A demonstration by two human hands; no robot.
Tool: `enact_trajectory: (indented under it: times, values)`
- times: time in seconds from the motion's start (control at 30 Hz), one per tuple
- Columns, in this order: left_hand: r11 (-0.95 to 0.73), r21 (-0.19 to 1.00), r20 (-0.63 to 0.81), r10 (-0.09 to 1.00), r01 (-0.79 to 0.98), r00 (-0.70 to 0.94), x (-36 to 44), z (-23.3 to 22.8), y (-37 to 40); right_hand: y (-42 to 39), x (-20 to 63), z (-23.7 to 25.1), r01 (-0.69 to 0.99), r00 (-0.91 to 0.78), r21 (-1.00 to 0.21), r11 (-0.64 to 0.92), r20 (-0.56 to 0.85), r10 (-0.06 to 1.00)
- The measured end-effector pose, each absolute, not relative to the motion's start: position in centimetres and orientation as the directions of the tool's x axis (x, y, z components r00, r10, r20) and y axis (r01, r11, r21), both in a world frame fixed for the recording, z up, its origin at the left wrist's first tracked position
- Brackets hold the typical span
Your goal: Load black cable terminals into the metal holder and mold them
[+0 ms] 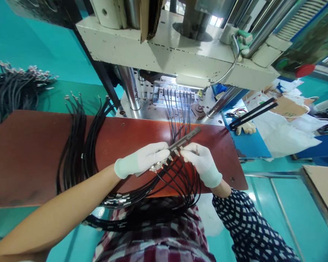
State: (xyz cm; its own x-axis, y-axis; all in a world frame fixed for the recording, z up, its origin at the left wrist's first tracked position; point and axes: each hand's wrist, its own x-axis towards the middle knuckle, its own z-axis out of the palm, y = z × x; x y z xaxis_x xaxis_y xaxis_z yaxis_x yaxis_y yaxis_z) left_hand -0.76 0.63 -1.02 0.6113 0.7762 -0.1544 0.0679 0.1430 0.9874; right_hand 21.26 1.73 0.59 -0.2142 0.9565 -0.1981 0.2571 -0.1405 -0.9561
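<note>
Lettering on brown card (291, 106) is unreadable. Slim grey metal bar (190, 135) carries a row of silver connectors (160, 165) on black cables (180, 174), over brown board (38, 156), right half, tip by far edge. Left hand (143, 159) grips bar; right hand (204, 163) pinches a connector.

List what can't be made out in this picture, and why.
All in the head view:
Metal bar, middle stretch: covered by the left hand.
Right hand: whether its fingertips pinch anything is too small to tell.
Machine, top: cut off by the upper edge.
Far-left cable bundle: cut off by the left edge.
</note>
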Motion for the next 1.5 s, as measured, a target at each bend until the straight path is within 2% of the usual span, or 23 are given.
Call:
enact_trajectory:
  times: [0.17, 0.37, 0.47, 0.53, 0.6, 0.73, 0.87, 1.03, 1.23, 1.4, 1.5]
  values:
    - [0.11, 0.984, -0.173, 0.779, 0.14, 0.603, -0.7, -0.9, 0.6, 1.5, 20.9, 0.9, 0.316, -0.179, -0.942, -0.108, -0.171, 0.969]
    - [-0.21, 0.875, -0.052, 0.855, 0.436, 0.516, -0.6, -0.7, 0.5, 1.6, 20.7, 0.8, 0.409, -0.192, -0.911, -0.049, -0.138, 0.972]
    - [-0.182, 0.901, -0.056, 0.85, 0.393, 0.523, -0.5, -0.8, 0.4, 1.6, 21.5, 1.3, 0.529, -0.241, -0.849, -0.002, -0.153, 0.958]
    - [-0.133, 0.936, -0.068, 0.842, 0.327, 0.535, -0.5, -0.8, 0.4, 1.4, 22.6, 1.7, 0.647, -0.222, -0.762, -0.015, -0.207, 0.953]
    - [-0.084, 0.955, -0.086, 0.84, 0.285, 0.535, -0.5, -0.7, 0.5, 1.1, 23.9, 1.9, 0.685, -0.196, -0.727, -0.052, -0.252, 0.948]
    - [-0.015, 0.971, -0.122, 0.831, 0.24, 0.543, -0.7, -0.4, 0.5, 0.6, 25.7, 1.5, 0.467, -0.206, -0.878, -0.106, -0.224, 0.953]
    - [0.022, 0.979, -0.133, 0.826, 0.204, 0.548, -0.7, -0.4, 0.4, 0.2, 26.0, 0.7, 0.334, -0.117, -0.922, -0.197, -0.248, 0.962]
    - [0.034, 0.981, -0.136, 0.826, 0.191, 0.548, -0.7, -0.7, 0.4, -0.1, 26.1, -0.1, 0.144, -0.257, -0.959, -0.244, -0.274, 0.927]
    - [0.061, 0.971, -0.179, 0.83, 0.232, 0.528, -0.7, -0.7, 0.4, 0.2, 26.5, -0.4, 0.096, -0.372, -0.938, -0.332, -0.343, 0.863]
    - [0.072, 0.976, -0.175, 0.822, 0.206, 0.543, -0.7, -0.6, 0.5, 0.2, 26.7, -0.6, 0.147, -0.374, -0.924, -0.354, -0.383, 0.845]
    - [0.071, 0.984, -0.154, 0.805, 0.165, 0.573, -0.8, -0.6, 0.6, 0.3, 26.4, -0.5, 0.063, -0.327, -0.919, -0.39, -0.388, 0.862]
